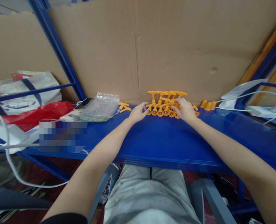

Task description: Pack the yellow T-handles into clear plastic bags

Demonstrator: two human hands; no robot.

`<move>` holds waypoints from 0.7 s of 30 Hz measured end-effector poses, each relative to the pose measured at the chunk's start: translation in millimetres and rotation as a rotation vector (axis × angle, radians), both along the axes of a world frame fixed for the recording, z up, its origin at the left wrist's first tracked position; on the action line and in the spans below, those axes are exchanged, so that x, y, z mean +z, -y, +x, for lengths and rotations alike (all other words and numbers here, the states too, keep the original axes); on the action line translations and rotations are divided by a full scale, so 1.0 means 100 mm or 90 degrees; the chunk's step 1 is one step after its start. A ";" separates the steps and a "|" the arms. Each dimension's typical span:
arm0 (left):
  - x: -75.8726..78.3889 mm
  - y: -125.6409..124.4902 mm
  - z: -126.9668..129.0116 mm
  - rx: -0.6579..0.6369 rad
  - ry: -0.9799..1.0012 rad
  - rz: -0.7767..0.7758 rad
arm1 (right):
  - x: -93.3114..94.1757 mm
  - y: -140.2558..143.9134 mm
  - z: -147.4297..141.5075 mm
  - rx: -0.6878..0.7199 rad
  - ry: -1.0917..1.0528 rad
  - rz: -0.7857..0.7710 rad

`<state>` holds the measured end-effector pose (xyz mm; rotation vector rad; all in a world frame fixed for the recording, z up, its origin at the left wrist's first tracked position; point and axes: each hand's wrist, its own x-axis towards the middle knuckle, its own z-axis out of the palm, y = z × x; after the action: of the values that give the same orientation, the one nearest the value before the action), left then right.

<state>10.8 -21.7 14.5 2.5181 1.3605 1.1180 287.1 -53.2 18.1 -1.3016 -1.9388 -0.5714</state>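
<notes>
Several yellow T-handled pieces with round cup ends [160, 112] lie side by side on the blue table, cups toward me. More of them are layered behind, their crossbars [167, 92] near the cardboard. My right hand [186, 109] is closed on one such yellow piece, held sideways above the row with its cup near my fingers. My left hand [138, 112] is at the left end of the row, thumb and fingers apart, fingertips close to the leftmost piece. Whether they touch it I cannot tell. My right hand hides part of the row's right end.
Yellow cylinders [208, 105] stand at the right by white cables. Small yellow parts [124, 107] and a clear plastic bag [100, 107] lie left of my left hand. A red bag [40, 113] is farther left. A cardboard wall [138, 53] closes the back.
</notes>
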 end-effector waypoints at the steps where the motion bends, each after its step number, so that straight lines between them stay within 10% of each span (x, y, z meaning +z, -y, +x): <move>1: 0.00 0.01 0.01 -0.002 -0.005 0.001 | -0.01 0.02 -0.01 -0.022 0.060 -0.010; 21: 0.03 0.04 0.03 0.005 -0.084 0.015 | -0.03 0.13 -0.20 -0.104 0.227 -0.108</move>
<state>13.8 -25.5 17.9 2.6484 1.3951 0.9896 267.5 -65.9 14.9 -1.5603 -2.2202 -0.7780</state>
